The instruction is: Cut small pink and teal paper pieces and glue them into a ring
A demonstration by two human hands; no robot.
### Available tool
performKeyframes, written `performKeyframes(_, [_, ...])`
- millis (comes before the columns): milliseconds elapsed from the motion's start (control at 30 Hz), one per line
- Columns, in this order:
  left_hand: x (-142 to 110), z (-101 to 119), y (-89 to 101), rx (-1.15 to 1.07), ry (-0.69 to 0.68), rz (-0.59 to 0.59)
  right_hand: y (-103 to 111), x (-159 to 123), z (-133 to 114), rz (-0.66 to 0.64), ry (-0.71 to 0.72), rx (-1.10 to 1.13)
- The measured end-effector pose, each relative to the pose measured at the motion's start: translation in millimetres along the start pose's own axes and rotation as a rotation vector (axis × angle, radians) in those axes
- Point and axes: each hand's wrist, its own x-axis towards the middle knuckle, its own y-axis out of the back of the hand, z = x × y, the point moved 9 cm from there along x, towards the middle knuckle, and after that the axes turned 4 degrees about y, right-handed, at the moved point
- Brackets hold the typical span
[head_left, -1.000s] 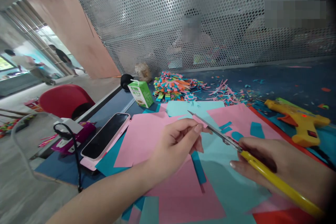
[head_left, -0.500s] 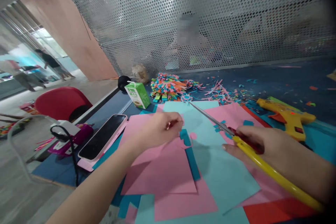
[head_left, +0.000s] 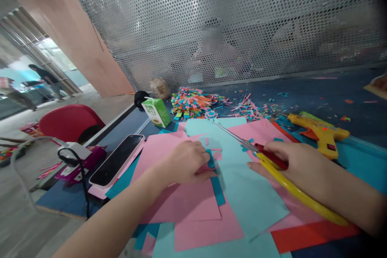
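Observation:
My right hand (head_left: 299,165) is closed on scissors (head_left: 242,141) with red-and-yellow handles; the shut blades point up and left over the paper. A long yellow handle part (head_left: 299,195) runs back along my wrist. My left hand (head_left: 187,161) rests with curled fingers on the pink paper sheets (head_left: 181,201), its fingertips pressing at a dark teal strip (head_left: 216,183). Whether it pinches anything is hidden. A light blue sheet (head_left: 248,193) lies between my hands, with small pink scraps (head_left: 216,154) on it.
A yellow glue gun (head_left: 320,133) lies at the right. A phone in a pink case (head_left: 116,159), a green drink carton (head_left: 154,111) and a heap of coloured paper pieces (head_left: 190,102) sit beyond. A perforated metal screen (head_left: 242,24) stands behind; a red chair (head_left: 69,119) stands left.
My left hand dropped from beside the scissor blades down onto the pink paper. The right hand with the scissors lowered toward the table and shifted slightly left.

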Motion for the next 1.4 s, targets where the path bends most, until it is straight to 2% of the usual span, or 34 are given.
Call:
performKeyframes(100, [0, 11, -5.4, 0.053, -0.097, 0.035, -4, 0, 2, -0.058, -0.005, -0.086])
performKeyframes(233, [2, 18, -9.6, 0.079, -0.156, 0.071, 0, -2, 2, -0.074, -0.041, -0.171])
performKeyframes(367, [-1, 15, -3.0, 0.078, -0.179, 0.085, 3, -3, -2, -0.096, -0.061, -0.195])
performKeyframes(433, [-4, 5, 10.3, 0.062, -0.125, 0.120, 7, -3, -3, -0.089, -0.071, -0.193])
performKeyframes(500, [-5, -21, 28.5, -0.029, 0.059, 0.191, 12, -2, -2, -0.063, -0.092, -0.196])
performKeyframes(567, [-2, -45, 34.4, -0.079, 0.216, 0.177, 19, -2, -1, -0.030, -0.111, -0.186])
performKeyframes(667, [19, -63, 28.8, -0.092, 0.260, 0.111, 25, -2, 0, 0.002, -0.121, -0.169])
performKeyframes(767, [58, -78, 15.3, -0.120, 0.277, 0.068, 26, -2, 1, 0.012, -0.128, -0.175])
performKeyframes(867, [98, -96, 7.0, -0.156, 0.356, 0.122, 25, 0, 1, 0.013, -0.118, -0.201])
performKeyframes(967, [117, -109, 7.3, -0.191, 0.439, 0.240, 26, 3, 3, 0.015, -0.130, -0.236])
performKeyframes(1033, [109, -111, 9.9, -0.206, 0.479, 0.294, 27, 5, 6, 0.006, -0.152, -0.235])
performKeyframes(1100, [89, -104, 12.5, -0.234, 0.458, 0.299, 27, 5, 7, 0.003, -0.165, -0.229])
performKeyframes(1267, [25, -71, 11.8, -0.280, 0.377, 0.179, 27, 1, 1, 0.014, -0.142, -0.224])
performKeyframes(1333, [9, -59, 10.6, -0.261, 0.358, 0.156, 24, 0, 0, -0.003, -0.149, -0.231])
performKeyframes(1400, [3, -52, 4.5, -0.145, 0.378, 0.092, 20, 1, 1, -0.032, -0.160, -0.246])
